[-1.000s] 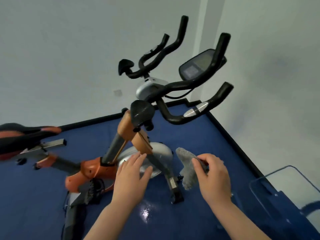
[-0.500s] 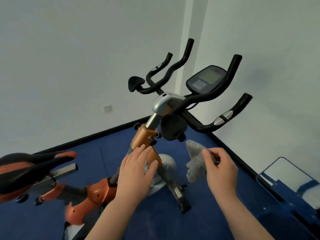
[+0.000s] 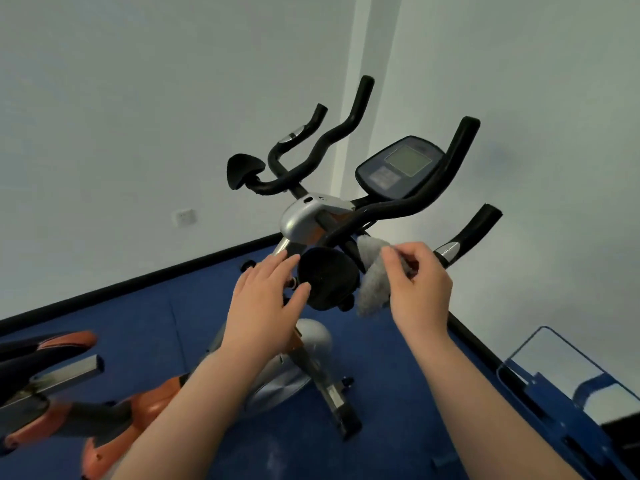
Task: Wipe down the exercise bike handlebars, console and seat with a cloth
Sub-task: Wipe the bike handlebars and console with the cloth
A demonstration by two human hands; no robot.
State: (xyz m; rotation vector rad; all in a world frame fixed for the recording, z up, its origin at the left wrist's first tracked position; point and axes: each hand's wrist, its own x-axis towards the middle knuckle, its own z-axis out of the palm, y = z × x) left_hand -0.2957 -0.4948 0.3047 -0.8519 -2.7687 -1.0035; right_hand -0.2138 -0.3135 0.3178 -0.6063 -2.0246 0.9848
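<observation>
Both hands have risen from the bike's lower frame: the left hand (image 3: 268, 301) hovers with relaxed fingers, the right hand (image 3: 417, 285) pinches the grey cloth (image 3: 372, 284), now beside the handlebars (image 3: 391, 209). Beyond, the console (image 3: 401, 166) waits. Wiping looks imminent.

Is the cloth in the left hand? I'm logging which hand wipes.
No, the right hand pinches the grey cloth, while the left hand is open and holds nothing.
</observation>
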